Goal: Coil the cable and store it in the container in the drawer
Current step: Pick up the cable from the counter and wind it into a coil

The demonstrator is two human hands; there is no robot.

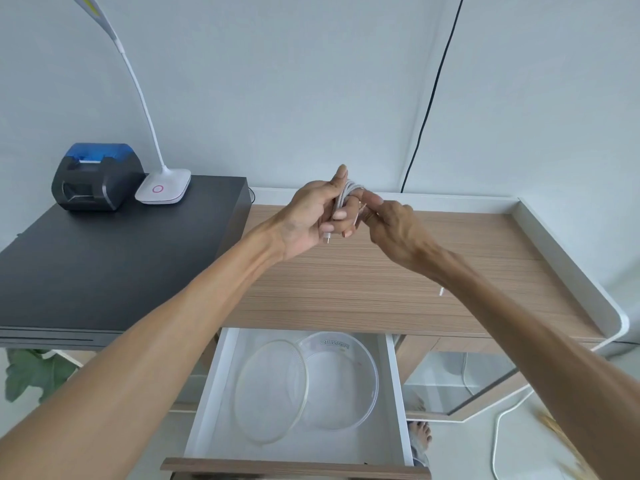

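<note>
A white cable is wound in loops around the fingers of my left hand, held above the wooden desk top. One white plug end hangs below that palm. My right hand pinches the cable strand right beside the coil. Below, the white drawer stands pulled out. Inside it sits a clear round container without its lid. The clear lid leans against the container's left side.
A black cabinet top at left carries a black and blue printer and a white desk lamp. A black wire runs down the wall. A white cord lies on the floor at right. Bare feet show beside the drawer.
</note>
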